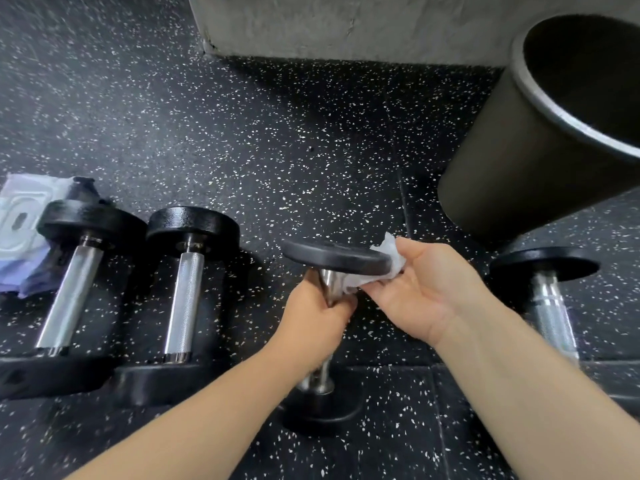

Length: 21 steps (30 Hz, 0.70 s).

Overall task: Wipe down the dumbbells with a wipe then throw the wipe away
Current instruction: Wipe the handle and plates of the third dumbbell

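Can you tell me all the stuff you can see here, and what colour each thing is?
dumbbells: four, black ends with shiny silver handles; two lie at the left, the middle dumbbell is held up, one is at the right.
wipe: one, white, pressed on the top end of the middle dumbbell.
bin: one, black, upper right.
packet: one, white and purple, far left behind a dumbbell.
floor: one, black with white specks, under everything.
wall: one, grey, at the top.
left hand: one, grips the middle dumbbell's handle.
right hand: one, holds the wipe.
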Available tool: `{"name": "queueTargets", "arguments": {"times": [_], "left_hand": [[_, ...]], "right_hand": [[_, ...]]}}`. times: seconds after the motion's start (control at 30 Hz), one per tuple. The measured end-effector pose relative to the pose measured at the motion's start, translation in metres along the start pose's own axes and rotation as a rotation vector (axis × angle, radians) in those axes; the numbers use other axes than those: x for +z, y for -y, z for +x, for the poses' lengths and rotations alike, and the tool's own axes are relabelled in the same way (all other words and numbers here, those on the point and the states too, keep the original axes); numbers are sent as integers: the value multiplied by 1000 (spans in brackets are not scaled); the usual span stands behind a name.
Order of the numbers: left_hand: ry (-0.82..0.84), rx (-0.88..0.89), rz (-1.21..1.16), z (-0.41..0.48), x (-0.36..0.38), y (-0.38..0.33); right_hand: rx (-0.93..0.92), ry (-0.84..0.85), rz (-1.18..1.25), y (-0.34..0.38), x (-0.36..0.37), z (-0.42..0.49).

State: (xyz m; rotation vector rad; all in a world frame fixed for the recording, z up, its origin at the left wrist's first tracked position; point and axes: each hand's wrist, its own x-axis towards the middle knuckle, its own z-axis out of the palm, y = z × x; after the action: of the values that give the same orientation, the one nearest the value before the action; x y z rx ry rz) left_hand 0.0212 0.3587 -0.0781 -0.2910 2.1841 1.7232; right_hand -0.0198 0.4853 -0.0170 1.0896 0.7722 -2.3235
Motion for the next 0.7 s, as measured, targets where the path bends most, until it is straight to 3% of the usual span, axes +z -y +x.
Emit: {"name": "queueTargets", "arguments": {"times": [0.33,0.53,0.7], "left_hand": [[-66,8,-22,-6,6,9],[-87,16,32,-8,-3,1],[-64,-21,-23,-9,-5,-1]], "right_hand": [[-24,-158,31,-17,-2,20],[-165,-76,165,-26,-6,-16],[-63,-102,-11,-21,4,4]]}}
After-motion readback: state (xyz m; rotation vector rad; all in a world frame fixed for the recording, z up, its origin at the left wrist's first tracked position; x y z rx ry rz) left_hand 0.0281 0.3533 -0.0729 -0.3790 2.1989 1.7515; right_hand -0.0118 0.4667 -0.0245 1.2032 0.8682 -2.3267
